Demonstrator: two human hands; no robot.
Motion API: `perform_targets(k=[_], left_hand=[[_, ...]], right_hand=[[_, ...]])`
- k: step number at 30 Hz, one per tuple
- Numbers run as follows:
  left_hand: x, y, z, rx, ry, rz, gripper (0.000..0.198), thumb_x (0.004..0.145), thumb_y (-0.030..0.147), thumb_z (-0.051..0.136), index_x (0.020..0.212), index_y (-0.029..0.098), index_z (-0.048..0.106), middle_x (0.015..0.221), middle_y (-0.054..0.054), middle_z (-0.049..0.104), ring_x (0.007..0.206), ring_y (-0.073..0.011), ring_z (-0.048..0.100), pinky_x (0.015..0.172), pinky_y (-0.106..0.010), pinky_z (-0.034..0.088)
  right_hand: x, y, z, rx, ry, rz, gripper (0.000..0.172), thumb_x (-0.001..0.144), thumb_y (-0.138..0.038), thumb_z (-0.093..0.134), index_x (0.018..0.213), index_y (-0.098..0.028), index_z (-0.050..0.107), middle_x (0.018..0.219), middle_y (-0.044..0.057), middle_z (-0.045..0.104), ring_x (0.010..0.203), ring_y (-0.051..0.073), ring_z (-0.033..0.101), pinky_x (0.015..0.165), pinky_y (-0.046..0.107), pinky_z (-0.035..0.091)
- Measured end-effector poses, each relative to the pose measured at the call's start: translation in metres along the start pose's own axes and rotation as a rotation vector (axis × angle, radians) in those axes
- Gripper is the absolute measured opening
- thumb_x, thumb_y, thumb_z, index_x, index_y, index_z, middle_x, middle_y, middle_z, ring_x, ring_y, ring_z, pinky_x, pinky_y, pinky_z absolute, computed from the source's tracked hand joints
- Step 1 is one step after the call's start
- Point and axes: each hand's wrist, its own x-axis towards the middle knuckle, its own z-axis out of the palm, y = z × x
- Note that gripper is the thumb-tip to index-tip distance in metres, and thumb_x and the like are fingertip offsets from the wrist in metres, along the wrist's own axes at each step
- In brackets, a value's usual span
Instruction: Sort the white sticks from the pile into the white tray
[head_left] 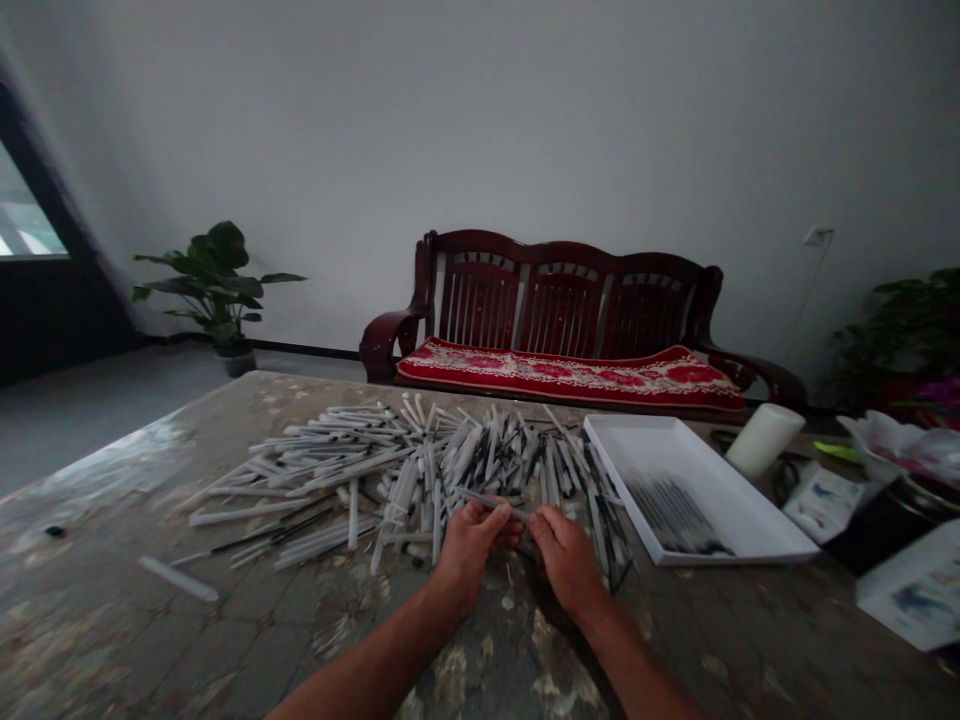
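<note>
In front of me both hands meet at the near edge of a big heap of slim pen-like sticks (420,450), some translucent white, some grey or black. My left hand (480,545) pinches a thin greyish pen-like stick (480,496) between thumb and fingers. Close beside it, my right hand (564,558) has thumb and fingers pressed together at the stick's right end; what lies inside that pinch is too small to make out. To the right, a shallow white tray (739,500) holds a row of similar sticks (671,512) laid side by side.
The mottled table (247,650) carries a loose clear tube (178,578) and a small black piece (55,532) at left. Right of the tray are a white roll (765,440) and white boxes (919,585). Behind stand a wooden bench (562,290) and a potted plant (221,275).
</note>
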Motion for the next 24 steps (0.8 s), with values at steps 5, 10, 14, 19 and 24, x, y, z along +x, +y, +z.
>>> perform_targets(k=[5,10,14,19,24], left_hand=[[0.001,-0.001,-0.003,0.042,-0.029,0.017,0.045,0.050,0.042,0.088,0.076,0.014,0.063,0.062,-0.001,0.069,0.057,-0.0143,0.067,0.054,-0.023,0.052],[0.001,-0.001,-0.002,0.076,-0.060,0.069,0.044,0.051,0.042,0.087,0.077,0.015,0.063,0.061,0.000,0.068,0.056,-0.0145,0.066,0.053,-0.023,0.051],[0.000,0.001,-0.004,0.183,-0.061,0.141,0.037,0.061,0.047,0.079,0.077,0.016,0.063,0.064,-0.001,0.067,0.056,-0.0159,0.064,0.051,-0.025,0.050],[-0.005,0.011,-0.017,0.592,0.005,0.546,0.012,0.077,0.031,0.066,0.083,0.021,0.068,0.068,-0.001,0.065,0.060,-0.0152,0.060,0.058,-0.025,0.047],[-0.006,0.020,-0.026,0.980,-0.096,0.871,0.025,0.080,0.020,0.061,0.101,0.027,0.073,0.086,-0.005,0.065,0.081,-0.0193,0.062,0.077,-0.029,0.049]], right_hand=[[-0.003,0.004,0.006,0.339,-0.160,0.256,0.042,0.089,-0.059,0.036,0.066,-0.025,0.045,0.044,-0.008,0.041,0.035,0.011,0.037,0.036,0.023,0.028],[-0.007,-0.002,0.005,0.451,-0.208,0.327,0.041,0.086,-0.061,0.040,0.068,-0.024,0.047,0.042,-0.008,0.042,0.032,0.010,0.037,0.034,0.022,0.025],[-0.007,-0.006,0.003,0.457,-0.150,0.313,0.039,0.087,-0.059,0.039,0.071,-0.024,0.047,0.048,-0.007,0.045,0.037,0.012,0.042,0.036,0.023,0.030],[-0.006,-0.003,-0.007,0.197,0.134,0.098,0.038,0.090,-0.051,0.040,0.065,-0.023,0.046,0.052,-0.005,0.044,0.047,0.013,0.044,0.046,0.024,0.033],[-0.016,-0.012,-0.011,-0.001,0.060,-0.214,0.037,0.093,-0.041,0.044,0.061,-0.022,0.047,0.054,-0.005,0.043,0.053,0.011,0.044,0.053,0.024,0.030]])
